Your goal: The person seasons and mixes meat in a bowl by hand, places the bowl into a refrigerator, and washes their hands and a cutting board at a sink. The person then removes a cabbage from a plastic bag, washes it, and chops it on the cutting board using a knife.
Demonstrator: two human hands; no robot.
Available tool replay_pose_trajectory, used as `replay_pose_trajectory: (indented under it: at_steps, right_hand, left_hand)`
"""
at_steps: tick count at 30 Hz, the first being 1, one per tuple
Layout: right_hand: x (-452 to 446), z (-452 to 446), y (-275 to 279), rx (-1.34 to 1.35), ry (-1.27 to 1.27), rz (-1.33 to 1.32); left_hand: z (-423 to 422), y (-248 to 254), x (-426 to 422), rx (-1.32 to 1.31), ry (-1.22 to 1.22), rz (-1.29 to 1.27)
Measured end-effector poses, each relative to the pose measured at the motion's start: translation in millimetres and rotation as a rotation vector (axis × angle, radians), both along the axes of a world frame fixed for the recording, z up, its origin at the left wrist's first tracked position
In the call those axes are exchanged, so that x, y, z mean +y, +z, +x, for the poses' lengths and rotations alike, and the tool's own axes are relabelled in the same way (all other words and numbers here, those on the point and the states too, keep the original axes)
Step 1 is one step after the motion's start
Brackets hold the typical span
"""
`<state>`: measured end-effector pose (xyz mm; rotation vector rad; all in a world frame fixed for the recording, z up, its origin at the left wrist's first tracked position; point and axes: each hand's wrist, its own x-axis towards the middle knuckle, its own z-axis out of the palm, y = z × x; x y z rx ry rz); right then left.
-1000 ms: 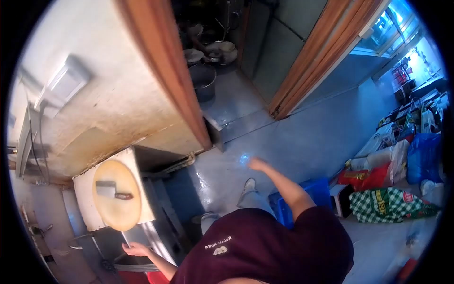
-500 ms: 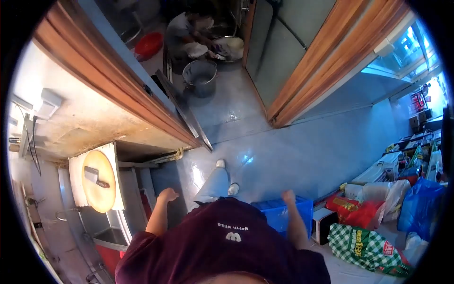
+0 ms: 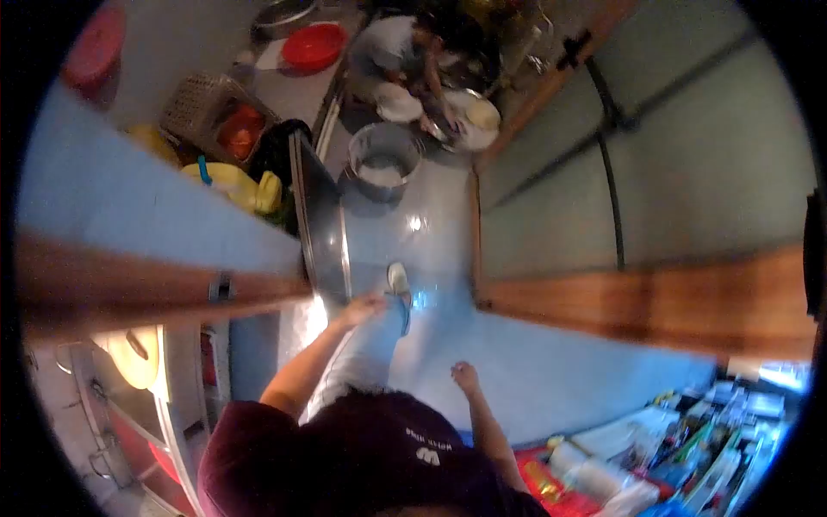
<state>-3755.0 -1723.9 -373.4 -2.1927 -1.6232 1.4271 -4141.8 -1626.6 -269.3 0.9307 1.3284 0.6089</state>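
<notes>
Beside my thigh, my left hand (image 3: 363, 308) hangs in front of me, blurred, with its fingers loosely stretched and nothing seen in it. My right hand (image 3: 465, 376) is lower and to the right over the floor (image 3: 525, 353), its fingers curled in with nothing visible between them. Neither hand touches an object. One of my feet, in a light shoe (image 3: 397, 277), is forward in the doorway. Beyond it stands a grey bucket (image 3: 370, 185), out of reach of both hands.
A wooden door frame (image 3: 603, 297) with glass panels is on the right. Past the bucket a person (image 3: 388, 47) crouches with hands at a metal basin (image 3: 482, 138). A red basin (image 3: 314, 47), a yellow jug (image 3: 228, 181) and a crate (image 3: 194, 108) lie left. Bags (image 3: 594, 474) are lower right.
I have moved forward toward the doorway, so the bucket and person look nearer. The cutting board slid to the lower left of view. Both hands have swung, still holding nothing visible.
</notes>
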Motion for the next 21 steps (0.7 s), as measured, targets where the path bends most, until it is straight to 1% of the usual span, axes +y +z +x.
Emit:
replay_pose_trajectory:
  at_steps: [1,2,4,5,6,7,8,9,10,12,13,15,16,17,19,21]
  right_hand:
    - [31,1,-1,0.082,-0.035,-0.086]
    - [66,-1,11,0.084,0.004,-0.082]
    - [125,2,39,0.086,0.078,-0.095]
    - [154,4,44,0.28,0.042,0.016]
    - [185,4,55,0.419,-0.101,-0.011]
    - [216,10,59,0.617,-0.212,-0.077]
    - [242,8,74,0.672,-0.152,0.044]
    - [262,11,76,0.764,-0.311,-0.12]
    - [282,13,81,0.836,-0.493,-0.272]
    - [312,13,88,0.622,-0.362,-0.26]
    - [328,14,90,0.516,-0.297,-0.258]
    - [340,9,97,0.563,-0.263,-0.298]
    - [347,3,104,0.299,0.097,-0.219]
    - [360,-2,110,0.249,0.093,-0.234]
    - [369,6,98,0.143,0.075,-0.263]
    - [379,42,35,0.124,0.511,0.079]
  left_hand:
    - [-1,-19,22,0.016,0.075,0.037]
    - [-4,-33,43,0.055,0.095,0.003]
    - [-10,-42,70,0.177,0.186,0.123]
    - [-14,-44,83,0.242,0.227,0.181]
    - [-26,-31,102,0.162,0.146,0.072]
    - [-27,-35,115,0.266,0.193,0.037]
    - [-28,-50,125,0.372,0.234,0.003]
    - [-31,-57,132,0.48,0.268,-0.03]
    - [-37,-53,138,0.309,0.379,-0.049]
    - [-44,-50,152,-0.046,0.599,-0.075]
    - [-44,-49,161,0.037,0.574,-0.085]
    - [-46,-46,180,0.202,0.529,-0.106]
    - [-51,-40,187,0.153,0.528,0.005]
    - [-58,-33,191,0.108,0.524,0.119]
    - [-72,-35,204,0.032,0.573,0.112]
    - [-82,-62,225,-0.032,0.695,-0.118]
